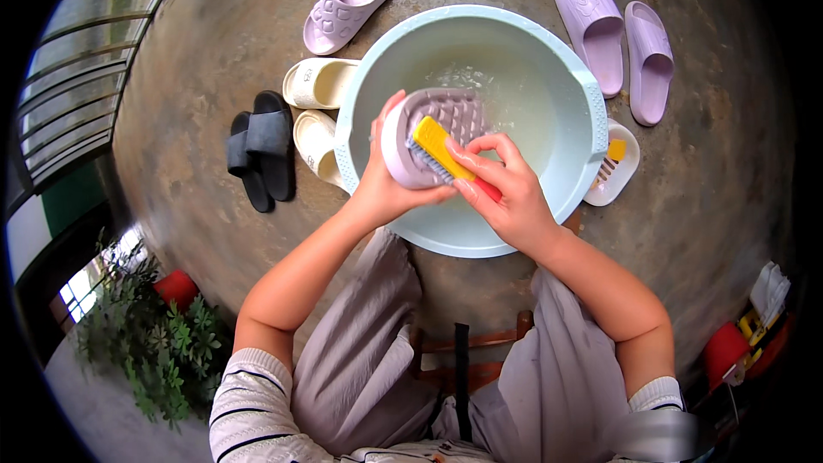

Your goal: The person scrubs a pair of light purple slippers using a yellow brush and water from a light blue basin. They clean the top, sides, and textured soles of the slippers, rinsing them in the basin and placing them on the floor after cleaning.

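My left hand grips a lilac slipper from its left side, tilted over a pale blue basin. The slipper's padded, bumpy face is turned up and toward the right. In my right hand is a scrubbing brush with a yellow back and a red handle, fingers wrapped round it. Its pale bristles touch the slipper near the end closest to me. Cloudy water with some bubbles lies in the basin beneath both hands.
Around the basin lie a lilac slipper at far left, a lilac pair at far right, cream slippers and dark slippers. A white soap dish with a yellow piece sits right. A plant stands lower left, a metal railing above it.
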`<state>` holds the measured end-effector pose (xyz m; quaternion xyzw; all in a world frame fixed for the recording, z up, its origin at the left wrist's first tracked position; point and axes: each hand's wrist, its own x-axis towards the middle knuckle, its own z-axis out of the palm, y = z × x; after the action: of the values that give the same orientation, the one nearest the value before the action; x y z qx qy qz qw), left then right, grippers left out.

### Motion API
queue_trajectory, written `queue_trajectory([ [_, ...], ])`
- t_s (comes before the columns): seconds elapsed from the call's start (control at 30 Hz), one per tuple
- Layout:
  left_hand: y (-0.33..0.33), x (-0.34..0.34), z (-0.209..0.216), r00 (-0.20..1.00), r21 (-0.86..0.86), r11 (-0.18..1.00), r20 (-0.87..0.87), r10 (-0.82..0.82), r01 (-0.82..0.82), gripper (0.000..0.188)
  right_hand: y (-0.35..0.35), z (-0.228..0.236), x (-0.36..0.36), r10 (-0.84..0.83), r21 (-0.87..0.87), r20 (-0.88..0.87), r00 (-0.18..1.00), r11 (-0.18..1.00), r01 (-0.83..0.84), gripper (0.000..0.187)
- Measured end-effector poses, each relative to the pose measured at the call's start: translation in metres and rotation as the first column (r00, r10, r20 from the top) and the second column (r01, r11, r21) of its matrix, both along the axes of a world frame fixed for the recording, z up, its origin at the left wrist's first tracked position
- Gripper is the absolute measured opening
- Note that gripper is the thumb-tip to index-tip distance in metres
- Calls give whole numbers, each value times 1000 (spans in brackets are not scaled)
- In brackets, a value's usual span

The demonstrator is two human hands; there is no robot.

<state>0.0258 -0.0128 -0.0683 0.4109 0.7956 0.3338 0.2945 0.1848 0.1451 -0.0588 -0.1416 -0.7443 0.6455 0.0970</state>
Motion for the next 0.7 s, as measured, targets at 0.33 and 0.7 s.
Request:
queue_trajectory([
  [0.33,-16,13,40,162,-316,831,890,427,-458,92,-25,-7,1,41,90,-55,998,995,-36,47],
  [0.7,-9,30,29,181,-184,796,921,344,-577,92,-16,-7,-4,-27,316,-27,999,948,34,46],
])
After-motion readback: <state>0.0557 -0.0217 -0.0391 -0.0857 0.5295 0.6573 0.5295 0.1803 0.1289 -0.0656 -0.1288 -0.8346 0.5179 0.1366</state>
